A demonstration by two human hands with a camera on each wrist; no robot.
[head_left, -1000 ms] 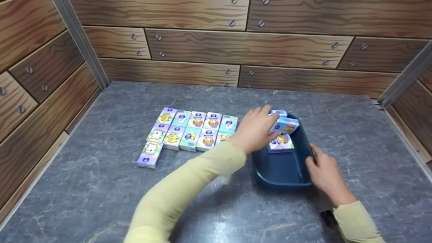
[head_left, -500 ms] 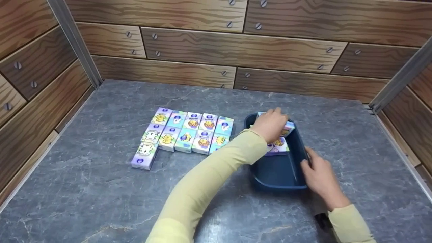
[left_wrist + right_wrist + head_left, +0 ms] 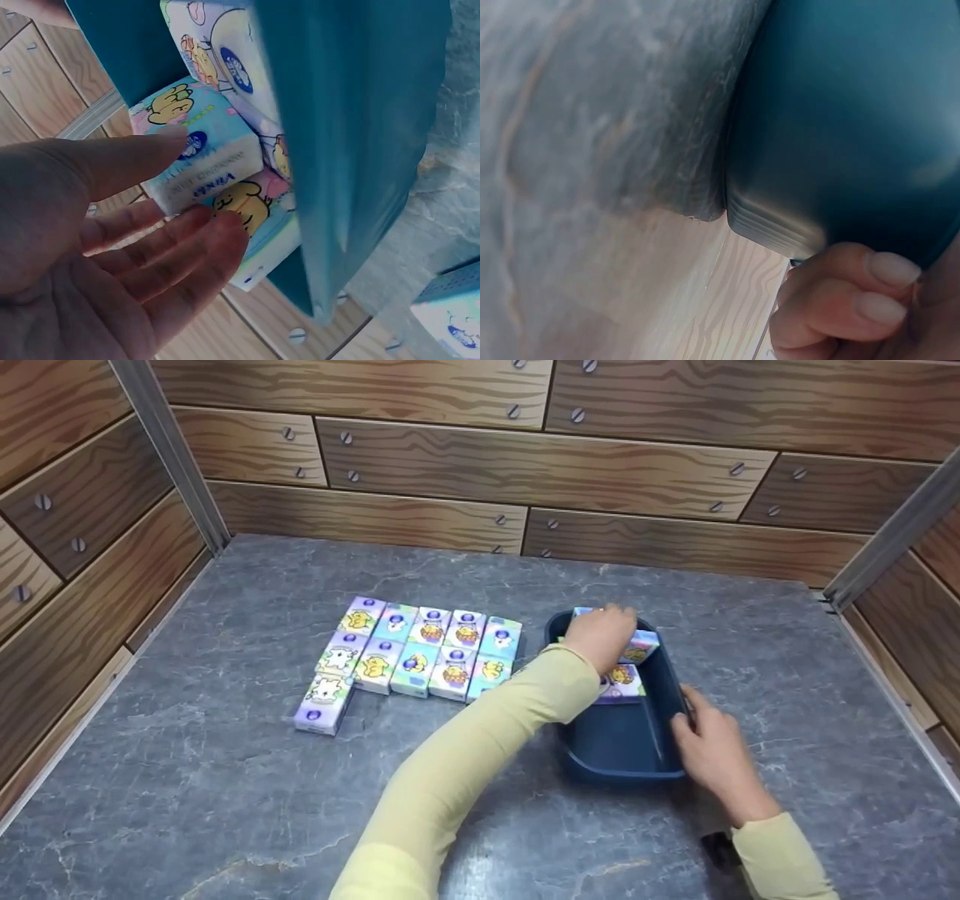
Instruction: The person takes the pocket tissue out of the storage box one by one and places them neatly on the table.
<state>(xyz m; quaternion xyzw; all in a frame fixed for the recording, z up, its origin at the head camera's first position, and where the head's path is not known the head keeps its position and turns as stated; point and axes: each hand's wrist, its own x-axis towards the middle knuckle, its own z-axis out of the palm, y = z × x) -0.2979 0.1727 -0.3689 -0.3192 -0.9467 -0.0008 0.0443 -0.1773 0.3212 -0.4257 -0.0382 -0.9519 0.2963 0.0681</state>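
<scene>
At the far end of the dark blue bin (image 3: pixel 615 742), my left hand (image 3: pixel 602 637) reaches in among small printed packs. The left wrist view shows that hand (image 3: pixel 82 247) pinching a light blue pack (image 3: pixel 206 154), thumb on its face and fingertips at its lower edge. Other packs lie against it, one of them purple and white (image 3: pixel 229 60). My right hand (image 3: pixel 720 757) grips the bin's right side, thumb at the rim. In the right wrist view, curled fingers (image 3: pixel 877 307) lie at the bin's outer wall (image 3: pixel 840 135).
Left of the bin, several printed packs (image 3: pixel 454 671) lie flat in two touching rows, with one more pack (image 3: pixel 322 705) at their near left corner. Wood-patterned walls (image 3: pixel 420 457) enclose the grey marbled tabletop (image 3: pixel 202 780) at the back and sides.
Over the last second my left hand moved right and deeper over the bin's far end, then stayed nearly still. My right hand kept its grip on the bin. The head view shifted slightly.
</scene>
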